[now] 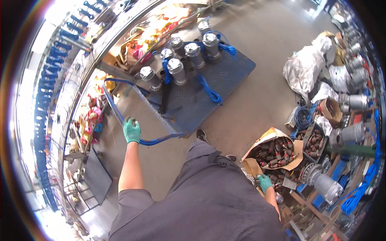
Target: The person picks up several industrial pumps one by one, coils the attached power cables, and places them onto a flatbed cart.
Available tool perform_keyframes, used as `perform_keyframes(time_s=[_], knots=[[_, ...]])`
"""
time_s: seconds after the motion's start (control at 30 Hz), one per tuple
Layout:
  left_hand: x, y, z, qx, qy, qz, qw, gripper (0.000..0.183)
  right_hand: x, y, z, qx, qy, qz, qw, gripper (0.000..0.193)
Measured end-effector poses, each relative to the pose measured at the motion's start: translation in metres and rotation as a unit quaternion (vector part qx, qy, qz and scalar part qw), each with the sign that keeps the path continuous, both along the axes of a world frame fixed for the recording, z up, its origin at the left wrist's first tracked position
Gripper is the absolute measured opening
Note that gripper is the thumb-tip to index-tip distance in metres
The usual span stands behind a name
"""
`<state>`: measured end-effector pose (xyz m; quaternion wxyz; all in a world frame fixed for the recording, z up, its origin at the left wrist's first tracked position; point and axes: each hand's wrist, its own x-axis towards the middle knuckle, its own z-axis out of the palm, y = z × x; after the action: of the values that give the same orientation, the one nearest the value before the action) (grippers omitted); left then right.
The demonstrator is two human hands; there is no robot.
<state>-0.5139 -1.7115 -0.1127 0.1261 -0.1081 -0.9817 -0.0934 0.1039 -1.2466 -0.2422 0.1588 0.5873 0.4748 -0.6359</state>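
My left hand (132, 130), in a green glove, is closed round the blue tubular handle (113, 105) of a flat platform cart (237, 74). On the cart stand several silver-grey cylindrical motor or pump units (175, 71), grouped toward its far left, with coiled blue cables (210, 91) among them. My right hand (265, 182), also green-gloved, is low by my right side with its fingers curled. Just left of it shows a round ribbed metal part (251, 178), mostly hidden by my body; what the fingers grip is hard to make out.
A torn bag (273, 152) full of dark parts with red bands lies right of my feet. Beyond it are white sacks (304, 67), a blue cable coil (303, 117) and more metal units (323, 184). Shelving with colourful bundles (90, 116) runs along the left.
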Motion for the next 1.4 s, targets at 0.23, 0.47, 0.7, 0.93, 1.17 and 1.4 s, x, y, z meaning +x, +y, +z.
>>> perform_keyframes(time_s=[0.23,0.47,0.7,0.93,1.17,1.4], knots=[[-0.091,-0.045,0.009,0.058,-0.048,0.086,0.993,0.030,-0.091,-0.006,0.029,0.036,-0.079,0.156,0.984,0.029],[-0.140,-0.047,0.006,0.006,-0.101,0.079,0.992,0.027,-0.229,0.025,0.043,0.043,-0.027,0.178,0.983,0.028],[-0.139,-0.042,0.024,0.032,-0.083,0.083,0.993,0.022,-0.499,0.025,0.049,0.142,0.028,0.589,0.795,0.031],[-0.142,-0.032,0.031,0.038,-0.106,0.123,0.986,0.019,-0.740,-0.073,-0.066,-0.025,0.073,0.576,0.814,0.029],[-0.151,-0.024,0.036,0.003,-0.193,0.163,0.967,0.030,-0.875,-0.202,-0.303,-0.073,0.090,0.526,0.842,0.028],[-0.137,-0.035,0.026,-0.045,-0.254,0.217,0.941,0.034,-0.948,-0.304,-0.472,0.122,0.099,0.514,0.843,0.064]])
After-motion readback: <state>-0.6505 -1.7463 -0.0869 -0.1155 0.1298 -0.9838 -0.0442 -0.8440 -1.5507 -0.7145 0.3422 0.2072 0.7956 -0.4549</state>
